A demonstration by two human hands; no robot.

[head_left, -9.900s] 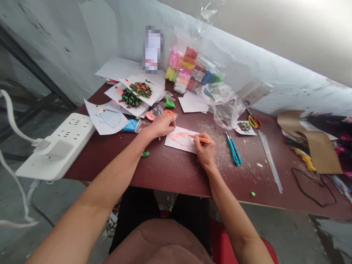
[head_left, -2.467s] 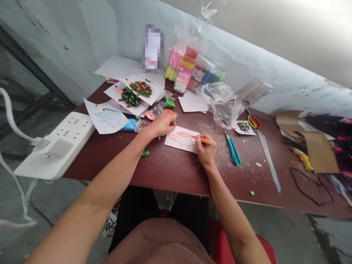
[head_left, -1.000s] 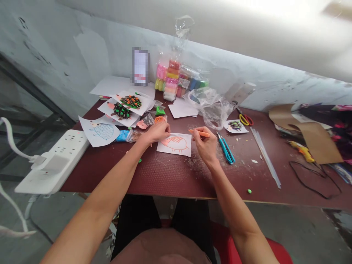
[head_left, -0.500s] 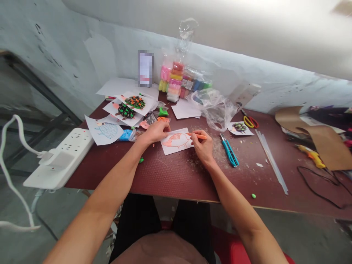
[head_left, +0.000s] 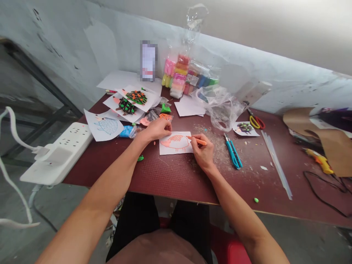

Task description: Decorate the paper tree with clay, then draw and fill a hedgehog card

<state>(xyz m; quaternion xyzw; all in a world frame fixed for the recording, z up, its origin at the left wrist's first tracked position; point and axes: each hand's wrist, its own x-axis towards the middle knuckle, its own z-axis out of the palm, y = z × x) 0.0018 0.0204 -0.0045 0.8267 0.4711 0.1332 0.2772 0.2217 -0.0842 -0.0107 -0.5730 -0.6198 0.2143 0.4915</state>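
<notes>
On the table lies a small white sheet of paper (head_left: 167, 150) with an orange hedgehog drawing: pink snout at left, short strokes over the upper body, legs below. My right hand (head_left: 202, 149) is closed around an orange marker (head_left: 200, 141), its tip at the right end of the drawing's outline. At the upper left corner, my left hand (head_left: 159, 129) presses the sheet down with curled fingers; its fingertips are partly hidden. Just beyond that hand are packets of orange clay (head_left: 165, 116) and green clay (head_left: 165, 108).
Finished hedgehog pictures (head_left: 134, 97) and a blue hedgehog drawing (head_left: 106, 124) lie left, by a power strip (head_left: 62, 152). Rightward are a teal utility knife (head_left: 233, 151), scissors (head_left: 257, 122), clear sticks (head_left: 276, 165) and a glue gun (head_left: 320, 160). Bagged clay (head_left: 180, 75) stands behind.
The sheet has turned slightly clockwise and now lies nearly level in view. Both hands stay at it, the marker still held at its right side. The camera view has shifted a little.
</notes>
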